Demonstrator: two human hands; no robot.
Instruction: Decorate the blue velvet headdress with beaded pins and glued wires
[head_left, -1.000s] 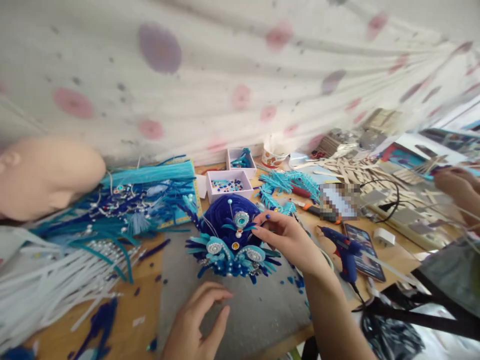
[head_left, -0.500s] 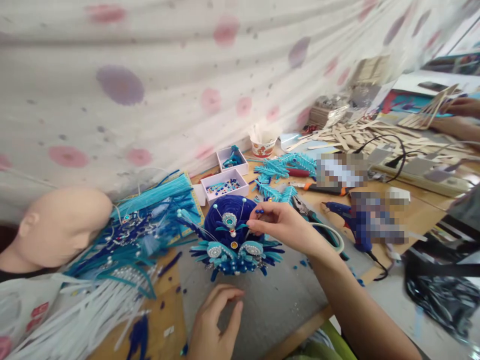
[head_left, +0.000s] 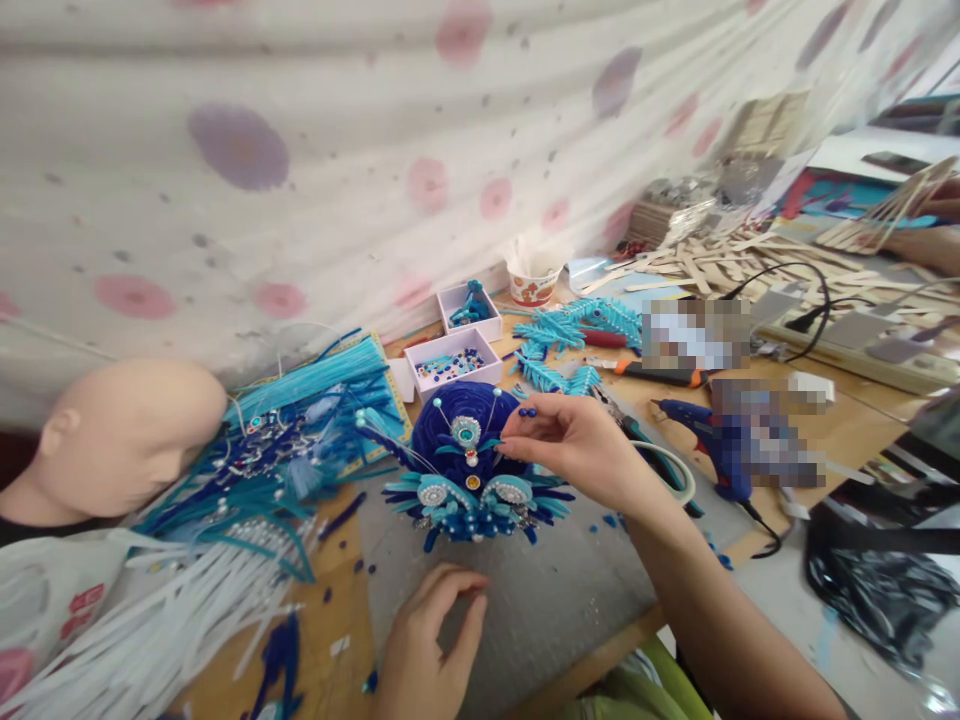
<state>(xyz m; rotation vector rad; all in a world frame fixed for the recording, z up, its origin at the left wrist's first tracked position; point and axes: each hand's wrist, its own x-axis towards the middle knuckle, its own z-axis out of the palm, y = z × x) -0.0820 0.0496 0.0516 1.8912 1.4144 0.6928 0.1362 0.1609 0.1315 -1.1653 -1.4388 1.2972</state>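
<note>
A blue and teal ornamental headpiece (head_left: 474, 505) stands on the grey mat (head_left: 555, 610). It has a dark blue coiled dome (head_left: 442, 415), a turquoise gem (head_left: 466, 433), white beadwork and bead-tipped stalks. At the dome's right side my right hand (head_left: 574, 440) has thumb and forefinger pinched beside a small teal leaf-like strip (head_left: 489, 445). Two dark blue beads (head_left: 528, 412) show against those fingers; what the pinch holds is unclear. In front of the headpiece my left hand (head_left: 439, 635) hovers with fingers curved and a gap inside, holding nothing visible.
Left are a mannequin head (head_left: 142, 430), blue strips and white strips (head_left: 195, 600). Behind stand a bead box (head_left: 454, 362), a second box (head_left: 471, 310) and a paper cup (head_left: 532, 280). Pliers (head_left: 649, 450) and a glue gun (head_left: 709, 440) lie right. Another person's hand (head_left: 926, 245) holds wooden sticks.
The view has shifted slightly, with the background sliding. Both hands keep nearly the same pose beside the headpiece.
</note>
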